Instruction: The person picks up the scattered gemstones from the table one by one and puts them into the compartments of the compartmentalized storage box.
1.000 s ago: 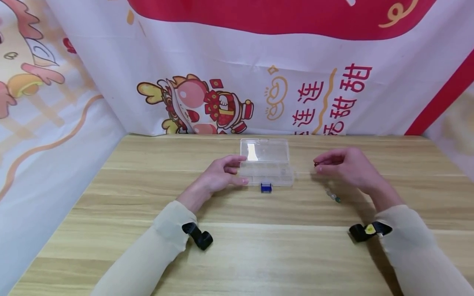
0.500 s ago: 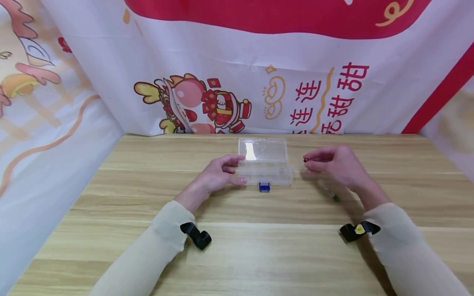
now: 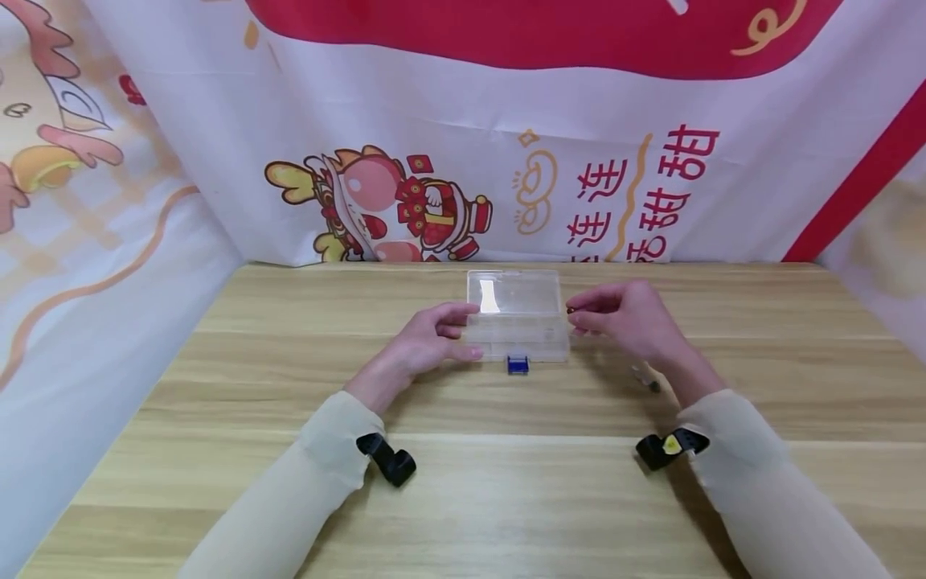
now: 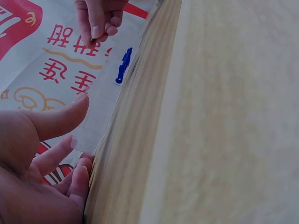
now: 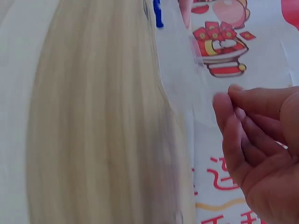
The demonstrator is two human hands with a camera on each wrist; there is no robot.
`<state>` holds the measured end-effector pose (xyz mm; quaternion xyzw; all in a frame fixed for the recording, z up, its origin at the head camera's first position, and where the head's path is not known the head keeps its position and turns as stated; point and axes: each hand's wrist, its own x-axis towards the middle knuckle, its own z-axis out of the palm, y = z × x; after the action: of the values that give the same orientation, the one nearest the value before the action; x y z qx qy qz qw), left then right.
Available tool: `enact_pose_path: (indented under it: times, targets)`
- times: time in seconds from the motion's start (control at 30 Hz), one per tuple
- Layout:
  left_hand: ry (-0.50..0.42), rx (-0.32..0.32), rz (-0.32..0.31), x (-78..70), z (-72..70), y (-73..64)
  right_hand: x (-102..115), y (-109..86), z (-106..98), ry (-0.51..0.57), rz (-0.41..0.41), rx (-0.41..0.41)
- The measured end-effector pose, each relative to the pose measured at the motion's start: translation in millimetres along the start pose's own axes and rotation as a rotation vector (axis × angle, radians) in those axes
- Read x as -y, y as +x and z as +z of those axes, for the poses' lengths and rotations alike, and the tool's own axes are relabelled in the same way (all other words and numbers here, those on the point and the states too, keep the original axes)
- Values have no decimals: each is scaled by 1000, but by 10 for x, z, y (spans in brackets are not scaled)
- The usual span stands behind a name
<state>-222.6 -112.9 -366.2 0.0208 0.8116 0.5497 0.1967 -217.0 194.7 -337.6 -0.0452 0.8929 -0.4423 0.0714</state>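
A clear plastic compartment box (image 3: 517,338) lies on the table with its lid (image 3: 522,291) raised at the back and a blue latch (image 3: 517,365) at its front. At the box's left end, my left hand (image 3: 427,342) holds it, thumb by the front corner and fingers towards the hinge side. My right hand (image 3: 625,318) is beside the box's right end, just above the table. Between its thumb and index finger it pinches a tiny dark reddish-brown bead (image 3: 571,310). The right wrist view shows the pinching fingertips (image 5: 223,100), but the bead is hardly visible there.
A few small pieces (image 3: 644,376), clear and dark, lie on the wooden table (image 3: 506,498) below my right hand. A printed white and red cloth (image 3: 463,96) hangs behind the table and along its sides.
My right hand has moved left with the bead, from well right of the box to its right end. My left hand and the box have stayed in place.
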Motion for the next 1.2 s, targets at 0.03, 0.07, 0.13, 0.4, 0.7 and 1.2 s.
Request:
enact_pose_path:
  times: [0.03,0.07,0.13,0.4,0.7,1.2]
  targets:
    - [2,0,0,-2,3,3,12,6,27,-3,1,-4]
    - [2,1,-1,-4,6,4,25,13,53,-7,5,-9]
    - [3,0,-1,-5,6,4,49,30,108,-6,13,-18]
    - [-4,-6,-7,18,-7,21,103,113,288,12,50,-25]
    - [4,4,-14,-17,7,18,137,142,382,-9,56,-3]
    - [-2,-1,-12,-18,5,22,146,151,450,-53,23,3]
